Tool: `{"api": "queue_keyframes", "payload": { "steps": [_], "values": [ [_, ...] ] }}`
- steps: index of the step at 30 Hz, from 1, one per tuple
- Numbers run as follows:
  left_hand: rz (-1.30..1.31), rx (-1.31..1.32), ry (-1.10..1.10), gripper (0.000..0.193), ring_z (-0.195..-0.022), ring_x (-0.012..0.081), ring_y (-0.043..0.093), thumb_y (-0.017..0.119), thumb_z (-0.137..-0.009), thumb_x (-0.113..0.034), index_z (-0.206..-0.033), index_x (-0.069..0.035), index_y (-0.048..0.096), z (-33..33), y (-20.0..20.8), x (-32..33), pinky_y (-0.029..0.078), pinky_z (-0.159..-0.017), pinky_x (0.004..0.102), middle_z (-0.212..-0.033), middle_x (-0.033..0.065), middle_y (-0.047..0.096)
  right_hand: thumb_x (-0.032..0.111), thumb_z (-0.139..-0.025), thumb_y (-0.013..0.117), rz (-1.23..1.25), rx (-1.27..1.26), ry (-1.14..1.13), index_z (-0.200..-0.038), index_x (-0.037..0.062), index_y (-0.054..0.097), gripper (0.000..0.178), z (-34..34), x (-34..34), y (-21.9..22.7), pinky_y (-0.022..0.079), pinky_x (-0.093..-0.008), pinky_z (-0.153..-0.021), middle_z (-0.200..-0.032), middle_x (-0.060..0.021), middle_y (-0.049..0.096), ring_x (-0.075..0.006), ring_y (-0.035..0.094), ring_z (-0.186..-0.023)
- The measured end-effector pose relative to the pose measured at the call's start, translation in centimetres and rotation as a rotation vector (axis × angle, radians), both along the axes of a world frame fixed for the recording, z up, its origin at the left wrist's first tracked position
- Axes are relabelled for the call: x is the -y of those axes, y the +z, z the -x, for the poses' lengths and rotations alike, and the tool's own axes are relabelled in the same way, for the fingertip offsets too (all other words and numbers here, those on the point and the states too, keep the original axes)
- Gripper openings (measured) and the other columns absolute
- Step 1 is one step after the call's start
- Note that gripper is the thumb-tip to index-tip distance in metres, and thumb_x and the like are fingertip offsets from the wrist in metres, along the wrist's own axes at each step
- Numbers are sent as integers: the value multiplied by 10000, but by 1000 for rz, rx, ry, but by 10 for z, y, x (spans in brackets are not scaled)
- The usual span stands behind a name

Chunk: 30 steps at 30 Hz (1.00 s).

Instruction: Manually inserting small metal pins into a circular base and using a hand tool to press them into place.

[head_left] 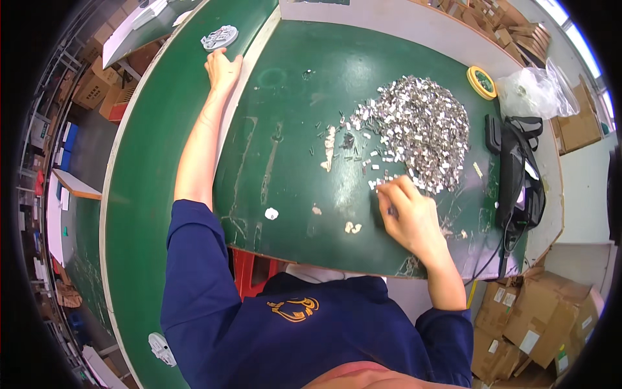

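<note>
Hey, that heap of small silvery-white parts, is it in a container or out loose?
Out, loose: the heap of small parts lies directly on the green tabletop, stray pieces scattered at its left edge.

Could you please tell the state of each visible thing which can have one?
Upper grey disc-shaped part: lying.
Lower grey disc-shaped part: lying.
Left hand: outstretched, at the upper part's edge.
Right hand: fingers curled; whether holding something, unclear.
Small white and dark parts: loose, mostly heaped, some scattered.
Yellow ring-shaped object: lying, green showing inside.
Clear plastic bag: crumpled.
Black bag: lying; open or closed, unclear.
Cardboard boxes: piled unevenly.
</note>
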<state>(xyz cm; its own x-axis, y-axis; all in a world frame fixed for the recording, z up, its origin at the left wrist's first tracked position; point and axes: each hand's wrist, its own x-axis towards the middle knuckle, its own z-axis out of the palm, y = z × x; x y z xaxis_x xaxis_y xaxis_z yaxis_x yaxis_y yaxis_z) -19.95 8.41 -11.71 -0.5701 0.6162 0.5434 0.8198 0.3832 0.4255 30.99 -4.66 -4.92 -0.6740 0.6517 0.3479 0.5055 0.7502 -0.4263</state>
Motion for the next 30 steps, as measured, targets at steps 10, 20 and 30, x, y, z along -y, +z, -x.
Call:
{"api": "queue_keyframes", "payload": {
  "steps": [10,20,30],
  "values": [
    [65,19,348,1196,-1274,386,501,817,-547,-706,-1359,84,431,78,-10,-47,387,-1082,456,-1323,261,547,-7,-793,710,42,6,-18,-984,59,658,209,1,1,10,510,-324,-502,-884,-65,611,-219,634,-594],
    [206,128,300,1255,-1254,339,544,842,-506,-706,-1365,106,421,74,9,-41,406,-1063,399,-1365,255,536,12,-801,704,29,-20,-29,-1008,34,637,219,0,-5,8,493,-330,-482,-878,-70,589,-221,628,-579],
    [-440,381,-371,1197,-1254,277,514,896,-601,-542,-1426,130,348,-79,65,11,379,-1084,355,-1358,235,517,9,-905,638,821,-494,-81,-1175,20,605,273,3,4,27,389,-235,-399,-1099,-74,668,-61,522,-468]
  ]
}}
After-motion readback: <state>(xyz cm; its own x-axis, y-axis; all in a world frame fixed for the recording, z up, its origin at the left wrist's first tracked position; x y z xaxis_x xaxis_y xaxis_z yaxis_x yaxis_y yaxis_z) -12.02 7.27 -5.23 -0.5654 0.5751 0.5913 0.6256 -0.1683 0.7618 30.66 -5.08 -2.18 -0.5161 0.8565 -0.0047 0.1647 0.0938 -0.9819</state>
